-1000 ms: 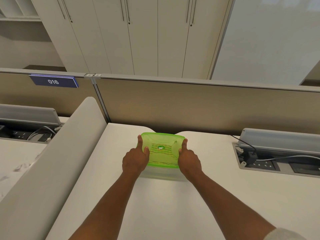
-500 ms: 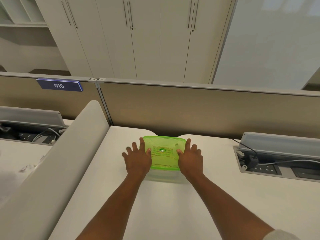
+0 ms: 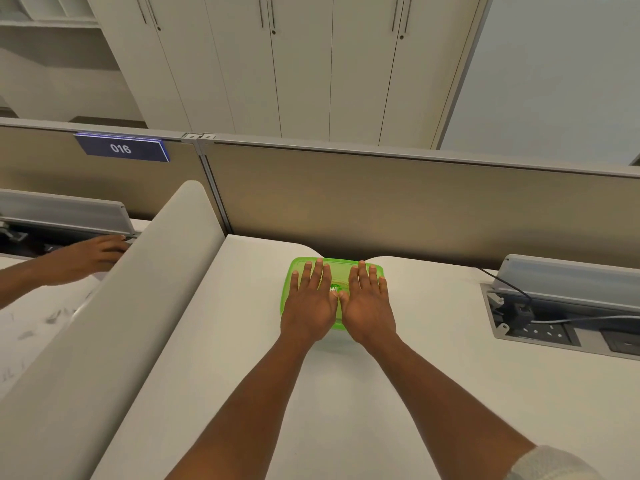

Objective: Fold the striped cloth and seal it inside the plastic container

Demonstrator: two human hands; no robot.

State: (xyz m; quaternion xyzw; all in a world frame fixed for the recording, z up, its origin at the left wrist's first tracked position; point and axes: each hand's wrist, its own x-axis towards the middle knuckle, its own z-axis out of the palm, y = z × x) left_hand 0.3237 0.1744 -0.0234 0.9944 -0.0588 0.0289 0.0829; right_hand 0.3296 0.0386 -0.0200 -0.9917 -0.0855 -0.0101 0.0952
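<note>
Head view: I press left hand (image 3: 309,308) and right hand (image 3: 367,308), fingers flat, gripping nothing, on green lid (image 3: 298,268) at 12 o'clock; next, firm corners.

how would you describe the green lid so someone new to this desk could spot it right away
Start at the tan partition along the back of the white desk. Just in front of its middle sits the lid, under the left hand and right hand, both flat. It is the only bright green thing there.
</note>
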